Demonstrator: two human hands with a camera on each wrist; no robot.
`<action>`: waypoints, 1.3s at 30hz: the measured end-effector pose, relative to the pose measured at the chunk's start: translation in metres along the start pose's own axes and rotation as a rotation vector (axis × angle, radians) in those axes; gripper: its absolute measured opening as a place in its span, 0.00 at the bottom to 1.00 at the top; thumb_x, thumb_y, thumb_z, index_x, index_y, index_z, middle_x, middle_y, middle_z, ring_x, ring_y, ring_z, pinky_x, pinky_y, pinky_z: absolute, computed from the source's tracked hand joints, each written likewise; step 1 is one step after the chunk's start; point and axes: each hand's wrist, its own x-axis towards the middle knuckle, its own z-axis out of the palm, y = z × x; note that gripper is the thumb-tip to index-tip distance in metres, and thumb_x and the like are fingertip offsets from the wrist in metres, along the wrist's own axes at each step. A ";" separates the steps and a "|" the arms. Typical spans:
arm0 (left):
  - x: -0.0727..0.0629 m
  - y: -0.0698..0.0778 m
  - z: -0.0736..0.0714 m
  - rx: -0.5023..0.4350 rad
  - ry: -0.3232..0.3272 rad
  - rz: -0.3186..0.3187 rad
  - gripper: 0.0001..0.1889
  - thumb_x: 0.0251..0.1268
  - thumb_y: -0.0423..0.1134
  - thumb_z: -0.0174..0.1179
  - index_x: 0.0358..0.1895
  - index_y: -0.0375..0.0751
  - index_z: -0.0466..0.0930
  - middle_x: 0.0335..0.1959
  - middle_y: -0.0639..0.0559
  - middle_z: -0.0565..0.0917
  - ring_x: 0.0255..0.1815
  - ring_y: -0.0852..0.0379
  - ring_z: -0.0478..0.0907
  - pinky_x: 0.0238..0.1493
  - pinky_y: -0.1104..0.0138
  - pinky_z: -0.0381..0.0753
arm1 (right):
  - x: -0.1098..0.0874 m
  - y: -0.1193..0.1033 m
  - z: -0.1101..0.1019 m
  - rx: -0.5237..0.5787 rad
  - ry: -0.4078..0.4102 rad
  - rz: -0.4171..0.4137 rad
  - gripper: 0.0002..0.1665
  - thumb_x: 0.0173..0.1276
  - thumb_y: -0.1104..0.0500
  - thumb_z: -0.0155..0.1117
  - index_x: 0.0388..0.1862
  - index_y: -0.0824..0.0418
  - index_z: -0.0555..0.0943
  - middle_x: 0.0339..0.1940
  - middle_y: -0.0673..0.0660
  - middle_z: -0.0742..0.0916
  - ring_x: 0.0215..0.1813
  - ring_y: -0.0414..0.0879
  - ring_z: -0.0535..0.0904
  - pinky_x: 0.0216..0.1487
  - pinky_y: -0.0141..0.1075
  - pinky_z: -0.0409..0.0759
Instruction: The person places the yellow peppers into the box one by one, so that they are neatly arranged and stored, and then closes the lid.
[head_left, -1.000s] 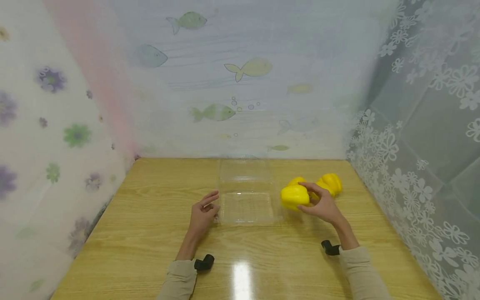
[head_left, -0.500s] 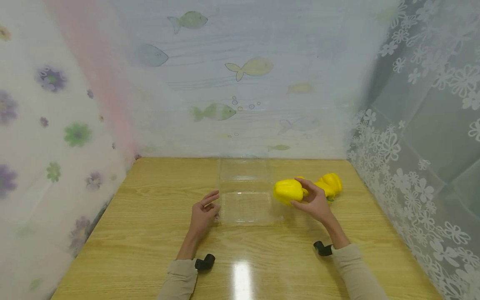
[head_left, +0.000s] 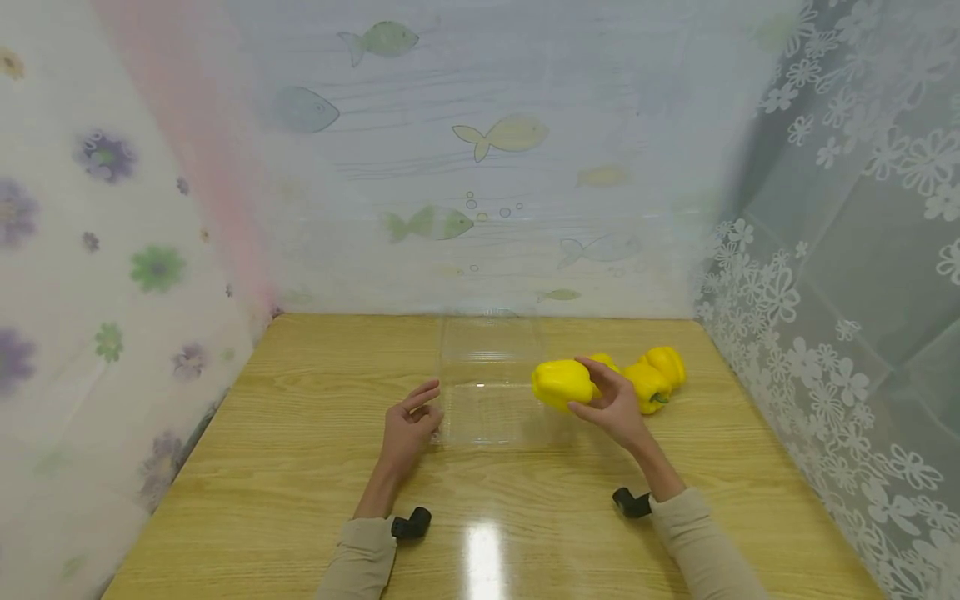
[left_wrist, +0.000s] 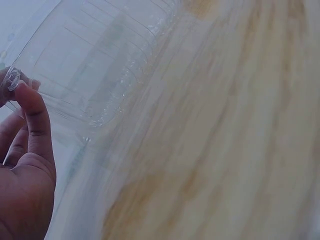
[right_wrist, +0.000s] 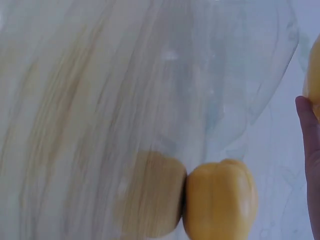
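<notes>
A yellow bell pepper (head_left: 561, 383) is held in my right hand (head_left: 618, 408), raised over the right edge of a clear plastic container (head_left: 491, 417). The container lies on the table with its lid (head_left: 491, 337) folded back behind it. At its left side, my left hand (head_left: 408, 433) pinches the rim between thumb and fingers, which shows in the left wrist view. Behind my right hand lie more yellow bell peppers, one with a green stem (head_left: 648, 387), one farther back (head_left: 666, 365) and one partly hidden (head_left: 604, 361). The right wrist view catches only my thumb (right_wrist: 310, 130) against the held pepper.
A wood-grain table (head_left: 285, 467) carries everything, with a light glare near its front. Fish-patterned sheeting (head_left: 480, 167) hangs at the back; flowered curtains stand at the left (head_left: 150, 267) and right (head_left: 847, 275). Black angled pieces stick out at both sleeves (head_left: 412, 524).
My right hand has carried the pepper leftward to the container's right edge, uncovering the stemmed pepper behind. The left hand has stayed at the container's left side.
</notes>
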 end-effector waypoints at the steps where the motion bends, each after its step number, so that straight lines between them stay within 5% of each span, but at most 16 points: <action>1: 0.000 -0.002 0.000 0.005 0.001 0.005 0.22 0.65 0.20 0.60 0.63 0.21 0.75 0.71 0.43 0.74 0.38 0.61 0.77 0.33 0.75 0.78 | 0.001 -0.001 0.002 0.020 -0.005 0.000 0.40 0.58 0.79 0.69 0.70 0.77 0.68 0.62 0.51 0.81 0.60 0.41 0.80 0.51 0.35 0.85; 9: 0.000 -0.002 0.000 0.003 0.000 -0.010 0.23 0.65 0.20 0.59 0.64 0.22 0.75 0.73 0.42 0.72 0.53 0.49 0.75 0.33 0.77 0.76 | 0.005 0.000 0.020 0.079 -0.038 0.041 0.40 0.62 0.76 0.70 0.72 0.75 0.67 0.63 0.50 0.81 0.62 0.41 0.79 0.52 0.35 0.85; 18: 0.000 -0.001 0.000 -0.016 -0.001 0.001 0.25 0.61 0.19 0.60 0.64 0.21 0.75 0.72 0.39 0.72 0.42 0.60 0.75 0.29 0.77 0.74 | 0.012 0.005 0.037 0.074 -0.056 0.086 0.41 0.61 0.76 0.70 0.73 0.74 0.67 0.69 0.60 0.77 0.64 0.41 0.77 0.52 0.36 0.85; 27: 0.001 -0.003 -0.002 0.007 -0.021 0.005 0.25 0.62 0.19 0.61 0.64 0.21 0.75 0.73 0.39 0.72 0.42 0.61 0.75 0.32 0.78 0.74 | 0.017 0.009 0.050 0.019 -0.089 0.152 0.41 0.62 0.74 0.71 0.74 0.72 0.67 0.74 0.73 0.69 0.64 0.39 0.75 0.52 0.36 0.85; 39: 0.003 -0.005 -0.004 -0.024 -0.028 0.014 0.24 0.64 0.18 0.60 0.64 0.19 0.73 0.74 0.38 0.70 0.48 0.55 0.75 0.43 0.78 0.76 | 0.029 0.012 0.061 -0.089 -0.119 0.258 0.42 0.63 0.68 0.74 0.75 0.67 0.68 0.75 0.64 0.72 0.71 0.63 0.69 0.57 0.42 0.84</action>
